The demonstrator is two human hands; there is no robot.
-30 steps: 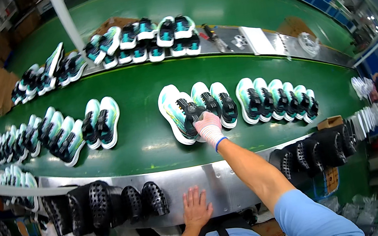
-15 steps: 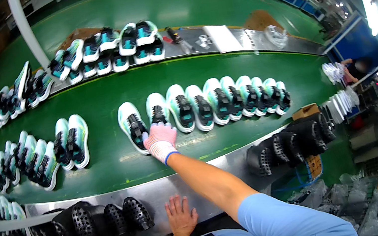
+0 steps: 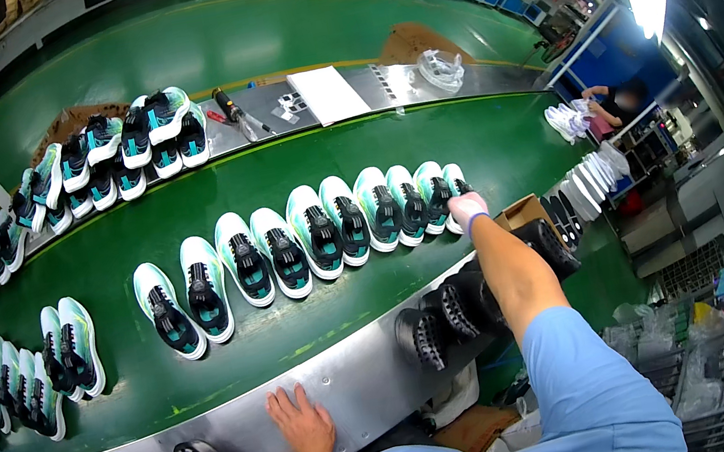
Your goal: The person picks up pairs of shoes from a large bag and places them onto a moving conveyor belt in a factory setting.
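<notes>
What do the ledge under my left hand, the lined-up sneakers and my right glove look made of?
Ledge: smooth metal, perhaps stainless steel or aluminium, judging by its grey sheen.
Sneakers: fabric-like, mostly matte uppers, possibly mesh; white soles look like foam or rubber, being thick and moulded.
Glove: probably matte knit, from its soft, snug cuff; too small to be sure.
</notes>
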